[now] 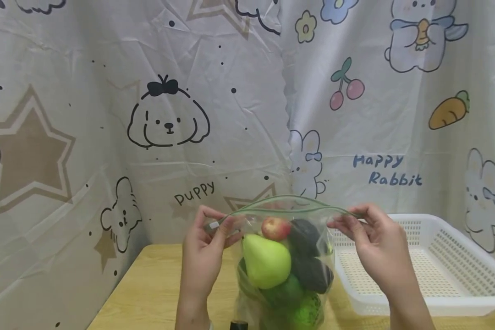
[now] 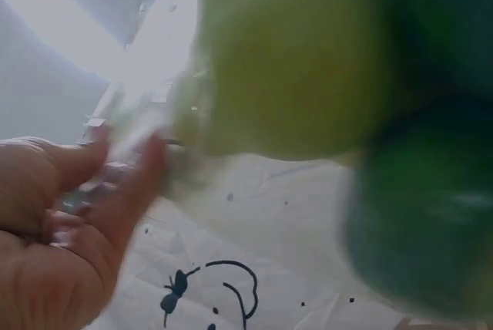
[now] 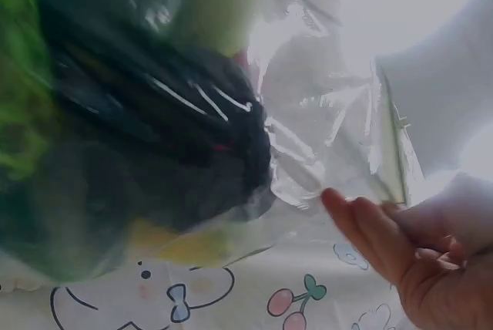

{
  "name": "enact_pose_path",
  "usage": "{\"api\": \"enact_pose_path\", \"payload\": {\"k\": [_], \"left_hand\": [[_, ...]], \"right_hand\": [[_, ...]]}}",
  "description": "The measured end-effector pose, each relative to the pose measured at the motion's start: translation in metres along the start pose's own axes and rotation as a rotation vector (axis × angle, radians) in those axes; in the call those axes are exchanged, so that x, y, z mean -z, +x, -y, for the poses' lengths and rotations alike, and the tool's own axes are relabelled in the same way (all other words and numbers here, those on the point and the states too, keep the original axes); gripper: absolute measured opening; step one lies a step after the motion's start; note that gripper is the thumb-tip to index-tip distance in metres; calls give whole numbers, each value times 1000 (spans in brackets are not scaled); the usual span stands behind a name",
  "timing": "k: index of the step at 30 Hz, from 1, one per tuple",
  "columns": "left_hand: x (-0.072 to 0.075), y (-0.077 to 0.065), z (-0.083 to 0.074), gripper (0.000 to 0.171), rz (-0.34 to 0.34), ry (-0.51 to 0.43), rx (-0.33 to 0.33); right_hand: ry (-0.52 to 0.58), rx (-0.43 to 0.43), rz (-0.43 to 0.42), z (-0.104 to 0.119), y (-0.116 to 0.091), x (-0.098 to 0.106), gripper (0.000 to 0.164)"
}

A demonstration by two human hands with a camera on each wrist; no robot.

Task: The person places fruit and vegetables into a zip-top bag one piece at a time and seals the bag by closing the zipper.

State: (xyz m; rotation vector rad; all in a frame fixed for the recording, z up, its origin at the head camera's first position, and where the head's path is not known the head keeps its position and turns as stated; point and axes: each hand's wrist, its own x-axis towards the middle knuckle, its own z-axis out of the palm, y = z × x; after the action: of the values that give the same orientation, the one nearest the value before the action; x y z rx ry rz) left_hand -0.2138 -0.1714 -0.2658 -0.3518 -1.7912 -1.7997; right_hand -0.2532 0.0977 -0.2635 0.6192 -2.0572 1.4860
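A clear zip bag point(image 1: 253, 220) with a green-edged mouth is held up between both hands in the head view. My left hand point(image 1: 204, 247) pinches the left corner of the mouth, close to a white slider point(image 1: 214, 225). The right corner is pinched by my right hand point(image 1: 379, 247). The mouth gapes a little between two green strips. Inside are a light green pear point(image 1: 268, 261), a small red and yellow fruit point(image 1: 275, 228), dark long pieces point(image 1: 313, 272) and a bumpy green piece point(image 1: 307, 311). In the right wrist view the dark pieces point(image 3: 192, 122) press against the plastic.
A white perforated basket point(image 1: 474, 305) stands on the wooden table point(image 1: 148, 284) at the right, behind my right hand. Some black-topped object point(image 1: 239, 325) shows at the bottom edge. A printed curtain point(image 1: 247, 110) hangs around the table's back and left side.
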Motion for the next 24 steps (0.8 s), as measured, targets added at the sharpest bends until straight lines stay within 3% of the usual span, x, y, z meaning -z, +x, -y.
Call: {"api": "enact_pose_path", "payload": {"k": [3,5,9,12,19,24], "left_hand": [[0,-1,-1,17,-30,16,-70],[3,-1,0,14,-22,78,-38],[6,1,6,11,7,250,61],[4,2,8,13,8,305,70],[4,0,5,15,39,326,11],[6,-1,4,12,82,323,25]], "right_hand": [[-74,53,-85,0,0,4,7],[-190,39,-84,-4,-1,8,5],[-371,-26,8,-13,1,16,7],[-375,-61,54,-18,2,19,10],[-390,-86,52,-16,1,20,17],[-417,-71,50,-14,0,21,23]]}}
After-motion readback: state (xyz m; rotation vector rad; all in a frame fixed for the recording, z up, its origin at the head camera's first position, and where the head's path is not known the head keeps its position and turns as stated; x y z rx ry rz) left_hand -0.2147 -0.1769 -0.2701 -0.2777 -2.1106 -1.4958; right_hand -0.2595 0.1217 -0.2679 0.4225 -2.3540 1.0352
